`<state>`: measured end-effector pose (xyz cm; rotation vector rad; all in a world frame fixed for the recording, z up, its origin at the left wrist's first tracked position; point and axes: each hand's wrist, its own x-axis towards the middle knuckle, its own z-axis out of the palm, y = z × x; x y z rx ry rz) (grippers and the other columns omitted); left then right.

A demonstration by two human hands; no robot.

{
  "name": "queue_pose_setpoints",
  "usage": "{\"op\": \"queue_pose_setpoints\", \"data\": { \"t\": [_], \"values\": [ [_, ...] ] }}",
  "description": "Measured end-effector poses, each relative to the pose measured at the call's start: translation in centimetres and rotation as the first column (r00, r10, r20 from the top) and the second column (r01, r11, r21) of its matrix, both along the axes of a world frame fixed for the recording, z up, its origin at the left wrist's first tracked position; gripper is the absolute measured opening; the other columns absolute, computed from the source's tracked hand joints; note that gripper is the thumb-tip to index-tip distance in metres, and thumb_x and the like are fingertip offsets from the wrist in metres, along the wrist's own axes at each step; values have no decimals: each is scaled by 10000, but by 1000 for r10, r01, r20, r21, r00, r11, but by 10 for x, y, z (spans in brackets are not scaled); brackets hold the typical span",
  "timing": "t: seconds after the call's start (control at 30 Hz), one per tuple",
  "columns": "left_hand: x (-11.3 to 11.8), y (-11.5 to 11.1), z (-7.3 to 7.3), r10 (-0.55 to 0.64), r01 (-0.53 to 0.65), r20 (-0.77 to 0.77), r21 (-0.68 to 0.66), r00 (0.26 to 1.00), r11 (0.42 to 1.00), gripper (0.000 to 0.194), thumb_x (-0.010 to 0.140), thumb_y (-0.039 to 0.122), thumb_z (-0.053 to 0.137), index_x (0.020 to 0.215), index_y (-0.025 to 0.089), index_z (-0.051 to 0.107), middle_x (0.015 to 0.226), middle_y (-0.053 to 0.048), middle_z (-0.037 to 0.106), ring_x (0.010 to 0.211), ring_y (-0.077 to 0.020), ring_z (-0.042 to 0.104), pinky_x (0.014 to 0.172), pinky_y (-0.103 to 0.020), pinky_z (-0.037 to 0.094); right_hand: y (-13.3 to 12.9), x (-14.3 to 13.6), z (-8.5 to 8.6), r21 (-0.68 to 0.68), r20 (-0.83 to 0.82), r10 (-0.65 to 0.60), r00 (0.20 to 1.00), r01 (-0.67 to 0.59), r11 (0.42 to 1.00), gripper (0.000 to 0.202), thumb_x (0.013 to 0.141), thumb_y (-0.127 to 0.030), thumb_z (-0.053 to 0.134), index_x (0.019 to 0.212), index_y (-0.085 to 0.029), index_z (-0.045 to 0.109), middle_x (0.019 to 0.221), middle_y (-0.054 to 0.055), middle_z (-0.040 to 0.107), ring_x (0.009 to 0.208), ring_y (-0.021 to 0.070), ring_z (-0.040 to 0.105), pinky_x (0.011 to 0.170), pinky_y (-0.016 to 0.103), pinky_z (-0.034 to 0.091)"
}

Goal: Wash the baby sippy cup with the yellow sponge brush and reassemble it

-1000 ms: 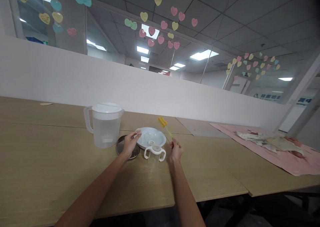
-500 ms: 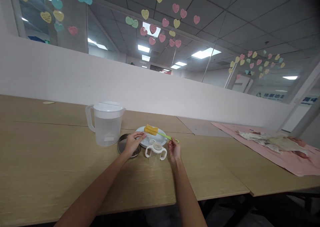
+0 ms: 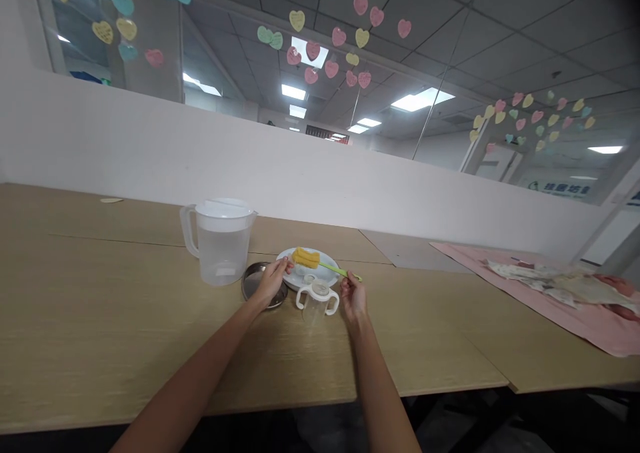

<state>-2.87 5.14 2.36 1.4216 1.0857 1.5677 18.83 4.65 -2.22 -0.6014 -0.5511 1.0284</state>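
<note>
My right hand is closed on the green handle of a brush with a yellow sponge head. The head hangs above a white plate. At the sponge's left end is my left hand, its fingers pinched together; what they hold, if anything, is too small to make out. Below the brush stands a clear cup with two white handles, in front of the plate. A round metal dish lies partly hidden under my left hand.
A lidded, translucent pitcher stands left of the metal dish. On the right, a pink cloth carries white cloths and a doll-like figure, partly hidden. A white wall rises behind the table.
The camera view has shifted slightly, so the scene sits a little further right. My left hand has moved slightly beside the sponge's left end. My right hand still holds the handle.
</note>
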Motion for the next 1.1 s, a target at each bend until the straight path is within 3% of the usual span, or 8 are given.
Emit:
{"op": "queue_pose_setpoints", "data": {
  "t": [0.17,0.27,0.5,0.7,0.8,0.97,1.1],
  "values": [
    [-3,3,-3,-115,116,103,-8,988,993,363,698,446,691,921,160,684,1042,-90,720,1014,-250,645,882,-339,493,0,1,2,0,-75,-122,990,122,992,211,748,-247,666,669,-191,479,543,-83,503,468,46,482,444,136,414],
    [-5,6,-4,-134,140,205,-15,970,990,416,669,419,729,980,147,673,1112,-117,698,1061,-248,634,931,-366,480,-1,0,4,21,-81,-102,992,104,994,182,733,-222,683,683,-183,512,562,-78,527,494,43,504,473,131,424],
    [-3,7,-3,-167,193,366,-35,916,981,399,616,360,811,926,139,691,1020,-108,727,1001,-235,660,945,-372,482,-5,-7,7,55,87,-64,994,59,997,222,676,-309,746,643,-167,578,584,-34,596,518,73,519,532,194,445],
    [-3,9,2,-171,274,617,-76,768,959,127,724,131,734,845,121,696,911,-68,733,843,-129,669,923,-253,483,-3,-5,3,55,151,-179,972,173,983,262,633,-331,759,568,-182,553,491,-61,516,458,74,443,468,214,368],
    [-3,9,7,-172,310,687,-82,706,947,91,776,43,659,816,121,682,866,-58,723,783,-97,662,885,-214,495,0,-3,-2,40,199,-225,954,221,974,262,622,-326,760,578,-182,545,480,-72,501,448,73,427,445,215,338],
    [-3,8,9,-195,349,708,-77,679,934,123,825,26,597,840,123,672,846,-56,713,763,-93,658,848,-209,514,2,2,-1,47,94,-235,968,231,972,240,659,-313,732,620,-191,529,510,-75,507,457,70,456,444,204,366],
    [-2,8,7,-216,380,710,-79,670,922,145,834,15,571,855,112,676,870,-71,713,786,-106,659,829,-215,519,-1,2,4,74,20,-151,988,149,986,226,669,-293,736,651,-189,536,566,-58,548,508,72,518,485,194,420]
  ]
}}
